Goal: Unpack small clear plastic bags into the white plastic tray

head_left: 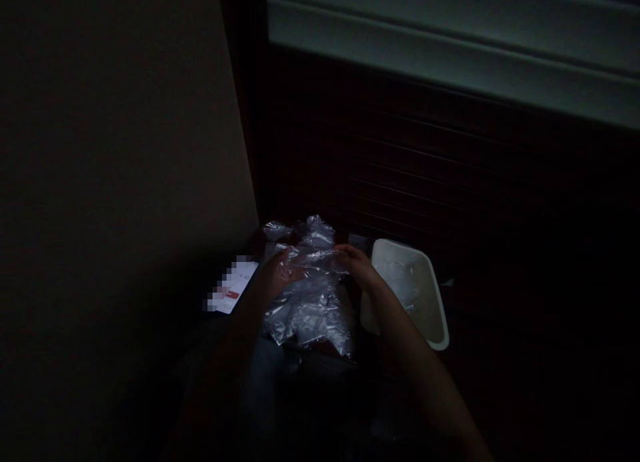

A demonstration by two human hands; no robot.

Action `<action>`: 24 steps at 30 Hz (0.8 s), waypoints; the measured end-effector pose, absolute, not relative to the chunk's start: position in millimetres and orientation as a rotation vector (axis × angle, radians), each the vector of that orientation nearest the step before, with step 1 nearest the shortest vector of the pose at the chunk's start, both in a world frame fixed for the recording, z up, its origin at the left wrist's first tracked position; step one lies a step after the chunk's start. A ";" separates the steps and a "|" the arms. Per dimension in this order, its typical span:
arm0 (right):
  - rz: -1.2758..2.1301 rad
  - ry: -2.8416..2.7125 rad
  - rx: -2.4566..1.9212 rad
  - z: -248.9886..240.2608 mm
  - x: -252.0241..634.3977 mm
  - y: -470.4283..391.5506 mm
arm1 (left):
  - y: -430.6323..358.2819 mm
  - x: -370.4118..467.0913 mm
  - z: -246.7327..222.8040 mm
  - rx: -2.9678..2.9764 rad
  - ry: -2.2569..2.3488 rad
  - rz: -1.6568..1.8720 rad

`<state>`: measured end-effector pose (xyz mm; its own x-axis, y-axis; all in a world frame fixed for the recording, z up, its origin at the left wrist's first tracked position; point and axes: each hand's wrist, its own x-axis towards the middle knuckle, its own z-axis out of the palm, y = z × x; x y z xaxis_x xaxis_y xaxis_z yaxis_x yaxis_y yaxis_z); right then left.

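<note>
Right hand (353,259) pinches clear plastic film (317,257); left hand (274,279) is at its opposite side, closure undeterminable. Bright white rectangle (243,282): partly pixelated, writing illegible, red mark. Dim room, plain wall (125,115), dark surface. Film crumpled, glossy, above heaped plastic (310,315), left of white bin (439,315).

Plastic bags (311,312) lie between a phone (239,283) at left and a basin (432,302) with film (400,283) inside at right.
</note>
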<state>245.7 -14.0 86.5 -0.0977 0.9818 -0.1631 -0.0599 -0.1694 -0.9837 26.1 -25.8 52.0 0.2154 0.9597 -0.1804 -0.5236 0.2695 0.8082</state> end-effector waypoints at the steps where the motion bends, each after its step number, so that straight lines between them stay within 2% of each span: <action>1: 1.407 -1.166 -1.249 85.1 246.2 -13.6 | -26.1 26.3 52.9 0.652 0.751 1.111; 8: 1.372 -1.248 -1.281 81.8 246.4 -12.7 | -29.2 30.3 51.3 0.645 0.829 1.162; 17: 1.691 -1.165 -1.136 89.2 240.5 -18.7 | -28.0 29.2 54.6 0.683 0.832 1.223; 24: 1.713 -1.313 -1.221 90.6 244.5 -20.6 | -23.6 25.5 48.3 0.650 0.862 1.244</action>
